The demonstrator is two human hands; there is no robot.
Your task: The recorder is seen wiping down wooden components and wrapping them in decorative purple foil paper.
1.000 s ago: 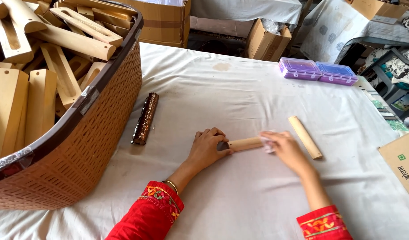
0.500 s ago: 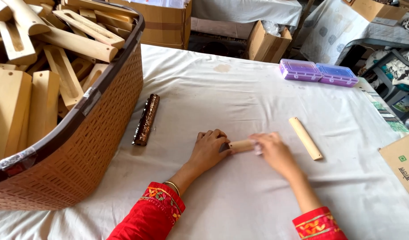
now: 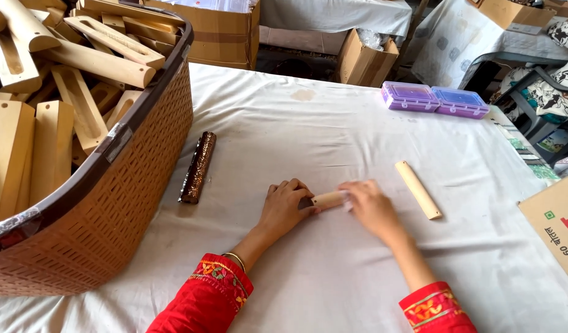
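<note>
Fingers of both hands are curled down over one short, pale wooden stick [image 3: 328,198] that lies on the white tablecloth [image 3: 333,123] near the front of the table: the left hand [image 3: 285,206] covers its left end, the right hand [image 3: 369,206] its right end, and only a short stretch of wood shows between them. Both hands are pressing or gripping it against the cloth; whether the fingertips wrap fully under it I cannot tell, and the right hand is slightly blurred. Something dark sits at the stick's left end, just under the left thumb, but it is too small to make out. As for how far things have got, I would judge the work to be early. Just to the right of the right hand lies one more plain wooden stick [image 3: 418,189], longer and bare, untouched. To the left, apart from the hands, rests a dark brown patterned roll [image 3: 197,166] of similar length, which may be a finished or wrapped piece, though that is a guess. The big brown woven basket [image 3: 130,191] at the left edge is heaped with bare wooden pieces [image 3: 62,92], so much looks unhandled. Two purple lidded boxes [image 3: 435,98] sit closed at the far side.
</note>
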